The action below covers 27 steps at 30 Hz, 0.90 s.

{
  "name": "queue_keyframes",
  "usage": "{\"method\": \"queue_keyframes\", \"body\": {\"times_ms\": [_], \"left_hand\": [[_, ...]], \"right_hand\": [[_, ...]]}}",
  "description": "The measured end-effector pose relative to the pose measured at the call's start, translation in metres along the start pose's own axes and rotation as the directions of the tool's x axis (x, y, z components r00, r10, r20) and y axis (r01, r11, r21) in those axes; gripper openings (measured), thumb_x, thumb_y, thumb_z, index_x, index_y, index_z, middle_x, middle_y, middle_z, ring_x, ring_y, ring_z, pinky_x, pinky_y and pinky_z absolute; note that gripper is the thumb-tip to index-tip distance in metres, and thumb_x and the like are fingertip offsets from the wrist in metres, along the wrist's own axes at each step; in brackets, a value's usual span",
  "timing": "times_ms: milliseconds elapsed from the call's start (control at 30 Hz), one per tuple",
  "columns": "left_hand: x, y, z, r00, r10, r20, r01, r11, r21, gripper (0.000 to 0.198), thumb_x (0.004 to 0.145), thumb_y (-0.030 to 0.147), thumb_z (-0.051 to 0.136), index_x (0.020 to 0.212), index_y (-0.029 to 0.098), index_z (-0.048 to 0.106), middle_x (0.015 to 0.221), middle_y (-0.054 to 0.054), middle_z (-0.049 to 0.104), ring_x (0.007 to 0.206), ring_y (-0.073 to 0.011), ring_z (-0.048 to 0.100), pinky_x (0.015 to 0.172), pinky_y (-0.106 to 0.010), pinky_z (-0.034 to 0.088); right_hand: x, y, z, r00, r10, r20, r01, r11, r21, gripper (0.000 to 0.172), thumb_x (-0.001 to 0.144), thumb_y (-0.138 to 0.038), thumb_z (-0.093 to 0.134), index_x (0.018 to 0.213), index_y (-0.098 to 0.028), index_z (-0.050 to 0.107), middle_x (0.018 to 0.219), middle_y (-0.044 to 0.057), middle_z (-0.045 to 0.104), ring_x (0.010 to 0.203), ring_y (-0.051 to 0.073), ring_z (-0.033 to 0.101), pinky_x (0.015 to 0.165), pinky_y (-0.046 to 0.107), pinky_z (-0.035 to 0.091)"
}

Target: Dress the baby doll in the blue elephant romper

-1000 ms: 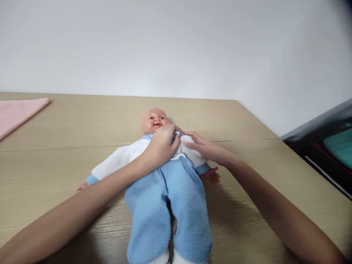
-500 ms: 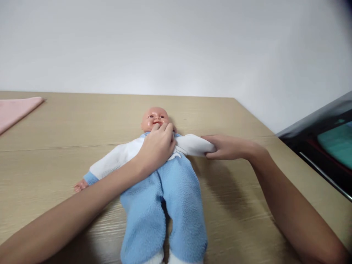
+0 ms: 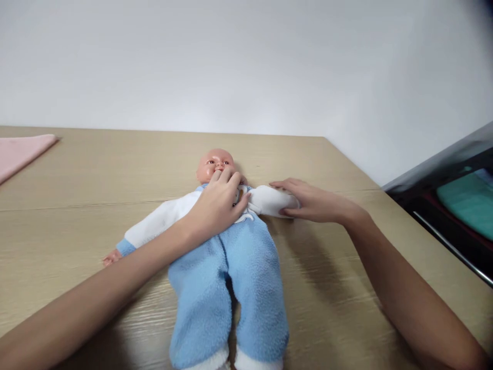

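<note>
A baby doll (image 3: 215, 163) lies on its back, its head toward the far side. It wears a fleecy suit with blue trousers (image 3: 254, 288) and white sleeves. My left hand (image 3: 215, 203) rests on the doll's chest just below the chin, thumb apart from the bent fingers; it partly covers the chest emblem. My right hand (image 3: 308, 200) is at the end of the white sleeve (image 3: 269, 200) on the right, fingers behind it and thumb in front, spread apart. No doll hand shows at that sleeve's end. The other sleeve ends in a blue cuff (image 3: 125, 247) with the doll's hand (image 3: 112, 257) out.
The doll lies on a wooden table (image 3: 77, 169) with a seam across it. A folded pink cloth (image 3: 23, 154) is at the far left. Behind is a pale wall (image 3: 192, 61). Beyond the right edge stands a dark-framed object (image 3: 419, 205) with a teal part.
My left hand has loosened, its thumb moving away from the fingers on the chest. My right hand has opened around the sleeve end. The view has shifted slightly.
</note>
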<state>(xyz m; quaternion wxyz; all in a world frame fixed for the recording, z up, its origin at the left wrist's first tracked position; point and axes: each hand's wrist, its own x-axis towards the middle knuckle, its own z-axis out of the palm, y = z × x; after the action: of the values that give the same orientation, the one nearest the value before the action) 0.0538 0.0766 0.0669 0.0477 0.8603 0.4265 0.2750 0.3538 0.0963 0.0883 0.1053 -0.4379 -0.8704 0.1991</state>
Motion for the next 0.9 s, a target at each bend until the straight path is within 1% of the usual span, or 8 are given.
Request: {"method": "queue_keyframes", "body": {"times_ms": [100, 167, 267, 367, 500, 633, 767, 900], "left_hand": [[-0.021, -0.005, -0.016, 0.996, 0.056, -0.064, -0.065, 0.988, -0.143, 0.025, 0.113, 0.032, 0.06, 0.133, 0.017, 0.065, 0.142, -0.016, 0.064, 0.141, -0.036, 0.056, 0.125, -0.054, 0.045], [-0.045, -0.014, -0.027, 0.993, 0.048, -0.105, -0.067, 0.981, -0.184, 0.022, 0.114, 0.032, 0.059, 0.134, 0.023, 0.063, 0.142, -0.011, 0.064, 0.14, -0.0313, 0.058, 0.122, -0.048, 0.046], [-0.085, -0.035, -0.039, 0.991, -0.051, -0.128, 0.033, 0.99, -0.135, 0.014, 0.115, 0.032, 0.057, 0.127, 0.025, 0.06, 0.129, -0.009, 0.066, 0.12, -0.0292, 0.063, 0.105, -0.046, 0.049], [-0.112, -0.058, -0.048, 0.993, -0.104, 0.05, 0.112, 0.976, -0.188, 0.012, 0.115, 0.038, 0.055, 0.116, 0.026, 0.058, 0.109, -0.004, 0.066, 0.099, -0.0267, 0.061, 0.092, -0.045, 0.046], [-0.117, -0.074, -0.061, 0.942, -0.126, 0.31, 0.214, 0.939, -0.268, 0.027, 0.114, 0.053, 0.054, 0.116, 0.027, 0.062, 0.113, -0.005, 0.069, 0.11, -0.0298, 0.061, 0.1, -0.049, 0.048], [-0.113, -0.083, -0.072, 0.87, -0.177, 0.461, 0.373, 0.846, -0.38, 0.033, 0.113, 0.06, 0.056, 0.12, 0.03, 0.067, 0.125, -0.006, 0.07, 0.122, -0.0297, 0.062, 0.106, -0.048, 0.054], [-0.116, -0.093, -0.072, 0.826, -0.188, 0.531, 0.443, 0.799, -0.406, 0.034, 0.109, 0.06, 0.064, 0.126, 0.032, 0.073, 0.12, -0.009, 0.073, 0.111, -0.0287, 0.069, 0.092, -0.041, 0.063], [-0.116, -0.094, -0.066, 0.865, -0.211, 0.455, 0.4, 0.838, -0.371, 0.032, 0.109, 0.062, 0.062, 0.119, 0.035, 0.077, 0.117, -0.006, 0.076, 0.113, -0.0307, 0.071, 0.099, -0.044, 0.061]], "right_hand": [[-0.007, -0.039, 0.024, 0.964, -0.106, -0.245, 0.099, 0.994, -0.041, 0.028, 0.107, -0.029, 0.068, 0.135, -0.027, 0.069, 0.141, 0.011, 0.074, 0.138, 0.035, 0.066, 0.121, 0.055, 0.048], [-0.012, -0.062, 0.05, 0.934, -0.043, -0.354, 0.075, 0.994, 0.077, 0.009, 0.112, -0.035, 0.064, 0.113, -0.027, 0.067, 0.116, 0.007, 0.075, 0.11, 0.028, 0.072, 0.101, 0.045, 0.055], [-0.016, -0.075, 0.083, 0.957, 0.09, -0.277, 0.007, 0.943, 0.332, 0.018, 0.111, -0.044, 0.066, 0.115, -0.026, 0.063, 0.107, 0.004, 0.07, 0.097, 0.024, 0.067, 0.089, 0.04, 0.052], [-0.013, -0.064, 0.095, 0.972, 0.185, -0.146, -0.074, 0.827, 0.557, 0.031, 0.108, -0.056, 0.07, 0.107, -0.025, 0.063, 0.102, 0.002, 0.064, 0.095, 0.023, 0.06, 0.087, 0.038, 0.048], [-0.007, -0.045, 0.091, 0.972, 0.219, 0.088, -0.203, 0.58, 0.789, 0.054, 0.094, -0.074, 0.079, 0.087, -0.024, 0.058, 0.085, -0.001, 0.048, 0.08, 0.019, 0.045, 0.072, 0.034, 0.038], [-0.008, -0.038, 0.093, 0.951, 0.296, 0.094, -0.201, 0.357, 0.912, 0.056, 0.093, -0.073, 0.08, 0.086, -0.027, 0.049, 0.082, -0.003, 0.04, 0.072, 0.018, 0.035, 0.064, 0.033, 0.033], [-0.008, -0.038, 0.103, 0.938, 0.332, -0.099, -0.1, 0.534, 0.84, 0.056, 0.096, -0.076, 0.075, 0.086, -0.027, 0.049, 0.083, -0.002, 0.044, 0.073, 0.02, 0.04, 0.065, 0.034, 0.038], [-0.008, -0.041, 0.114, 0.836, 0.358, -0.415, -0.082, 0.83, 0.552, 0.036, 0.102, -0.059, 0.077, 0.097, -0.028, 0.059, 0.095, 0.002, 0.061, 0.086, 0.024, 0.057, 0.079, 0.04, 0.049]]}}
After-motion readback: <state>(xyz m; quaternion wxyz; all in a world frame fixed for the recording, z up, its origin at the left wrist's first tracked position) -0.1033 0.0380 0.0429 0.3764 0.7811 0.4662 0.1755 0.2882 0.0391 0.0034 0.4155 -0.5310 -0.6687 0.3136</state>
